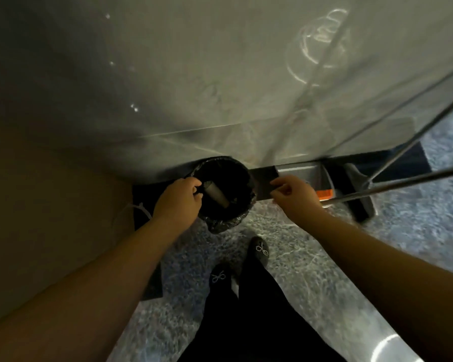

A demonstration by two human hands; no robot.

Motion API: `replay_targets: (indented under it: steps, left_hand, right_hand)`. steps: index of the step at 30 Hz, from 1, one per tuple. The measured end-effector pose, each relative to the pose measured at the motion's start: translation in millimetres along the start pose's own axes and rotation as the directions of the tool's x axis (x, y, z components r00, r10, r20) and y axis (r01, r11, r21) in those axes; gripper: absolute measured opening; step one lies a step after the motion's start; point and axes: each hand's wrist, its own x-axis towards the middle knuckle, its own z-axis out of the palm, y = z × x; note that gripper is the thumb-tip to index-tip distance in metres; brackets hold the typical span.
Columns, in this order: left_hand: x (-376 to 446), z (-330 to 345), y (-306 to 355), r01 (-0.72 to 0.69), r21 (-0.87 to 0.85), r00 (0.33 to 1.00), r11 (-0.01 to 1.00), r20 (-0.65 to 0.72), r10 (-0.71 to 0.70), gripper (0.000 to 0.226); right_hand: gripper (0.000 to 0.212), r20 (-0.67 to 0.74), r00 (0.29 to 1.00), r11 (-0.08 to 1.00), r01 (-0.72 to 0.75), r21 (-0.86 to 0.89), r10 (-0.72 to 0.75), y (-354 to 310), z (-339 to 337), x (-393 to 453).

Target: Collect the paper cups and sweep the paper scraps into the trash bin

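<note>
L hand (178,198) grips cylinder (216,195), R hand (294,193) curled

The far rim of the trash bin (221,190) near the frame's centre is hidden under the hanging plastic sheet (220,74), its dark inside shows only a blurred grey cylinder (216,194), and both forearms are cut off by the bottom corners.

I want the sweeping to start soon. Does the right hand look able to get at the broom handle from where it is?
Probably yes. The right hand hangs just left of the broom handle, with only bare space between them. Its fingers look curled, but whether they pinch something is unclear.
</note>
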Motion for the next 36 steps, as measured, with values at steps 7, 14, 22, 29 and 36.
replay_targets:
  steps: [7, 14, 22, 29, 36]
  left_hand:
    - [-34.0, -13.8, 81.0, -0.160, 0.120, 0.987, 0.980, -0.001, 0.161, 0.032]
    - [-45.2, 14.2, 172.4, -0.227, 0.169, 0.973, 0.959, 0.004, 0.229, 0.031]
    - [-48.7, 55.5, 288.0, -0.219, 0.089, 0.963, 0.972, -0.142, 0.230, 0.036]
    - [-48.0, 73.8, 391.3, -0.274, -0.058, 0.936, 0.960, -0.244, 0.252, 0.044]
    - [-6.4, 90.7, 465.9, -0.326, -0.149, 0.939, 0.934, -0.170, 0.300, 0.065]
  right_hand:
    - [0.017, -0.115, 0.977, 0.978, -0.161, 0.136, 0.177, 67.0, -78.4, -89.4]
    - [0.014, -0.138, 0.963, 0.967, -0.212, 0.138, 0.231, 134.0, -154.5, -119.8]
    - [0.017, -0.123, 0.979, 0.984, -0.154, 0.093, 0.164, 193.4, -265.1, -99.6]
    - [0.025, -0.097, 0.989, 0.991, -0.105, 0.087, 0.114, 202.8, -345.6, -67.8]
    - [0.025, -0.191, 0.978, 0.991, -0.061, 0.122, 0.084, 194.3, -394.2, -17.7]
